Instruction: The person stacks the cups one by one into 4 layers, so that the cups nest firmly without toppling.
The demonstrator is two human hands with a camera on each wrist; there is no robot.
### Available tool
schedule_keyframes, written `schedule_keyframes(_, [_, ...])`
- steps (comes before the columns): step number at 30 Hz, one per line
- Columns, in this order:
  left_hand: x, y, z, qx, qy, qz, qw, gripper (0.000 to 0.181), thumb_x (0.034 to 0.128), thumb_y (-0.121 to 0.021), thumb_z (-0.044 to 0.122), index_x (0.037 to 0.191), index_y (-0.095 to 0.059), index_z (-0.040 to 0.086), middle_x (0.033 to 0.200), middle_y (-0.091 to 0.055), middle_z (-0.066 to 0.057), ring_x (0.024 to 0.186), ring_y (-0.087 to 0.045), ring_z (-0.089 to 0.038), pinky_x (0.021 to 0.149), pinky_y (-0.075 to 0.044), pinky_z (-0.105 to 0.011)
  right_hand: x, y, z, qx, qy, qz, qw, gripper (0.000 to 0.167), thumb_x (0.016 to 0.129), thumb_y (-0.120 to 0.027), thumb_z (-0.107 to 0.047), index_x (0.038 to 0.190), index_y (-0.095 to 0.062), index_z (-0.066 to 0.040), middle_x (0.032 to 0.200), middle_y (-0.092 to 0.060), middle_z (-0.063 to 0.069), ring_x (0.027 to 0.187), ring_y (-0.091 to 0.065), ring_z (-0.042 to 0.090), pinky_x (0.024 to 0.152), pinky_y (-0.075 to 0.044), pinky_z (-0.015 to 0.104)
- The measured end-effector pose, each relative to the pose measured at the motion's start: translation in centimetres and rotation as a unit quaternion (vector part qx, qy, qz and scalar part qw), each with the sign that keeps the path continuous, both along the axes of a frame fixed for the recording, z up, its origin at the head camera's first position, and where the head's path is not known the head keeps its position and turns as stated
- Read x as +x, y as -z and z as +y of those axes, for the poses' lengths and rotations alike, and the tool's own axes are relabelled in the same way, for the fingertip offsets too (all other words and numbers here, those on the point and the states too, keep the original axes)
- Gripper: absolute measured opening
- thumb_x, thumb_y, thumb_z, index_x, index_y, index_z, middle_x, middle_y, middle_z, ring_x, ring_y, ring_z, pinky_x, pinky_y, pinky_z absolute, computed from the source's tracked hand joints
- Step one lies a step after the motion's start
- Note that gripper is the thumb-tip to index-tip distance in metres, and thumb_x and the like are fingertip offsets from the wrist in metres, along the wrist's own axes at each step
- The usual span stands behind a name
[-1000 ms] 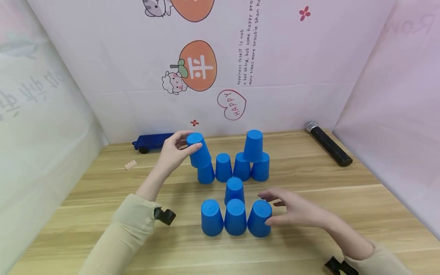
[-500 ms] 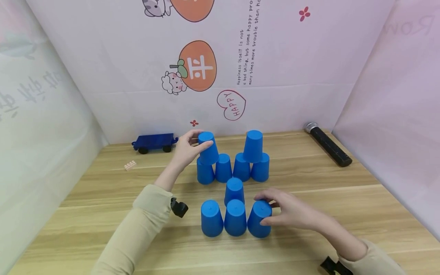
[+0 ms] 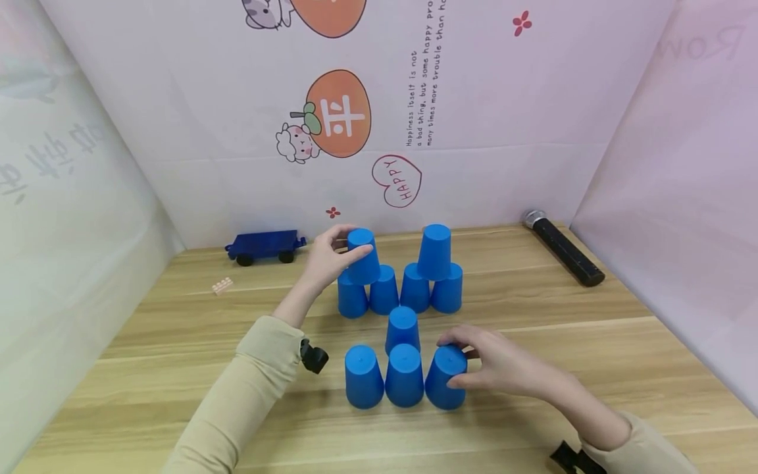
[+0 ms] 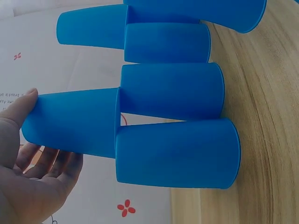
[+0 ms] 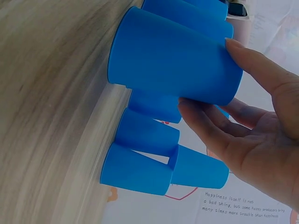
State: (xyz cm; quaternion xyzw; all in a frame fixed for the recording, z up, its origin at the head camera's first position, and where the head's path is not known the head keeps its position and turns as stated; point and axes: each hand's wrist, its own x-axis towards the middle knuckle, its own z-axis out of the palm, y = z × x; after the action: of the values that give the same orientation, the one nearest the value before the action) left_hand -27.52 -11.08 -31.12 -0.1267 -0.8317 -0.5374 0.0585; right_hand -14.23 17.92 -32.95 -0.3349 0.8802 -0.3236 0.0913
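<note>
My left hand [image 3: 328, 259] holds an upside-down blue cup [image 3: 364, 266] between thumb and fingers. In the left wrist view that cup [image 4: 74, 122] straddles two lower cups, its rim meeting their bases. To its right, another blue cup [image 3: 435, 253] sits on two more base cups. Nearer me, three upside-down cups form a row, with a single cup [image 3: 402, 329] behind the middle one. My right hand [image 3: 503, 363] has thumb and fingers around the right-hand cup [image 3: 445, 382] of that row; in the right wrist view this cup [image 5: 173, 58] stands on the table.
A blue toy wagon [image 3: 264, 246] stands at the back left, with a small pale toy brick [image 3: 222, 286] in front of it. At the back right lies a black microphone [image 3: 565, 250]. Printed white sheets [image 3: 485, 131] surround the wooden table [image 3: 148, 368].
My left hand has moved right with its cup, which went from tilted over the left cup to resting across two cups. My right hand has closed in around the front right cup.
</note>
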Motion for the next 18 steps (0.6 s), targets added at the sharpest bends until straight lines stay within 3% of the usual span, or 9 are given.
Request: schedule_keyframes(18, [-0.16,0.00,0.31,-0.003,0.001,0.006,1.0000,0.052,0.0846,-0.070,0.034,0.128,-0.052,0.012,0.127,-0.056,-0.012,0.122,-0.053,-0.031,0.101,-0.044,-0.049,0.00,-0.08,-0.05,0.005,-0.006,0.006,1.0000,0.049,0.081,-0.074,-0.027,0.117,-0.057,0.000,0.112,-0.063,0.011,0.100,-0.064,0.025,0.081,-0.057,0.035])
